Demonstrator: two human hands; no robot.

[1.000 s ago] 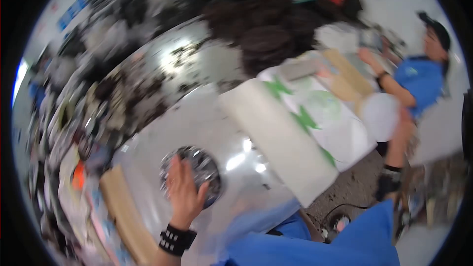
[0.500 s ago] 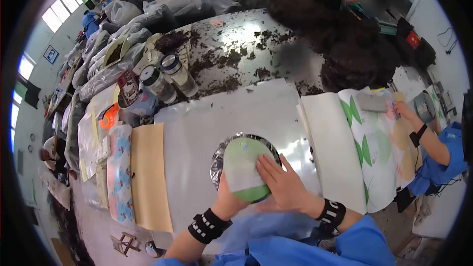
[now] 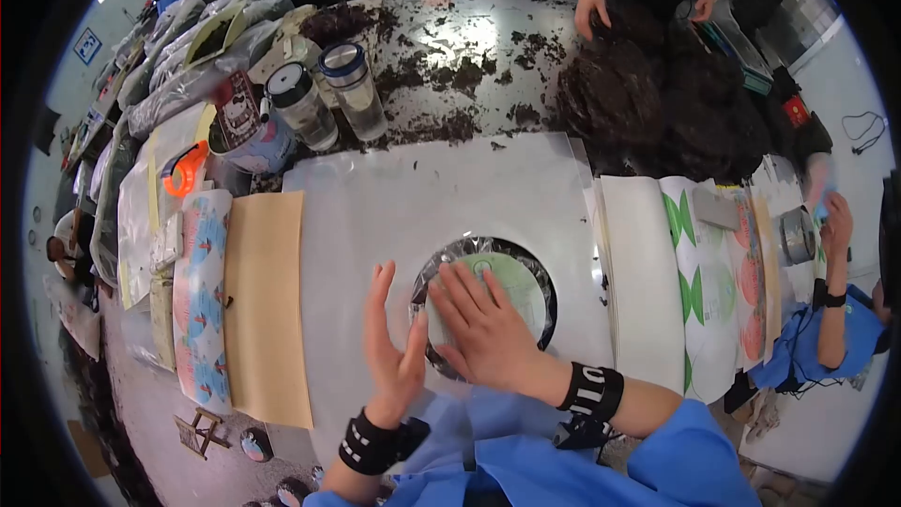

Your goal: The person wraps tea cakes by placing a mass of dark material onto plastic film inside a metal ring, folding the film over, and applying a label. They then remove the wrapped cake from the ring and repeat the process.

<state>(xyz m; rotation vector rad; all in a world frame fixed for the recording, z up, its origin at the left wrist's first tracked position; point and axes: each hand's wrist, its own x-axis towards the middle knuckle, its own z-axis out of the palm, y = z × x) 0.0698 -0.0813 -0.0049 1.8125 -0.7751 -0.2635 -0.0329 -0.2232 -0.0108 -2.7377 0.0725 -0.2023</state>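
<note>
White lettering marks the wristband (image 3: 592, 391), right grip (image 3: 486, 329) spread flat on green disc (image 3: 522, 289), left grip (image 3: 394, 347) open, empty.

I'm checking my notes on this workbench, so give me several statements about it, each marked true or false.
1. The right hand covers part of the green-and-white disc. True.
2. The left hand lies flat on the disc. False: it is raised at the disc's left side, fingers pointing up.
3. Brown paper lies left of the disc. True.
4. Both jars have orange lids. False: one has a black lid, the other a blue lid.
</note>
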